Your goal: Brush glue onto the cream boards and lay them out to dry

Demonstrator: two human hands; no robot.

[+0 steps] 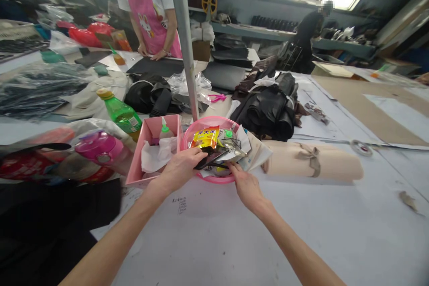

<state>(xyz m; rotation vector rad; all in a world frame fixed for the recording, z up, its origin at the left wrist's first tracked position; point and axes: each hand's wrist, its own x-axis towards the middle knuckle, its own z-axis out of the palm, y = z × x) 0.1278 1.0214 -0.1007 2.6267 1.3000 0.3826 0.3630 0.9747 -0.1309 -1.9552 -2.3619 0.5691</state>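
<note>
A round pink basket [225, 179] is on the white table, heaped with small items. Among them are a yellow-and-red packet [205, 137], a green-capped bottle [229, 134] and bits of paper. My left hand [184, 166] reaches over the basket's left side, its fingers closed on a dark flat piece [210, 156]. At the front right rim is my right hand [246, 184], fingertips bent together inside the basket; what they grip is hidden. Left of the basket stands an open pink box [134, 170] holding a small bottle [165, 130] and white tissue [157, 154].
A tied beige roll [284, 161] lies to the right, below a black bundle [268, 107]. Leftward are a green bottle [121, 114] and a magenta-lidded cup [100, 148]. A metal post [186, 31] rises behind the basket. Across the table stands a person in a pink apron [147, 13].
</note>
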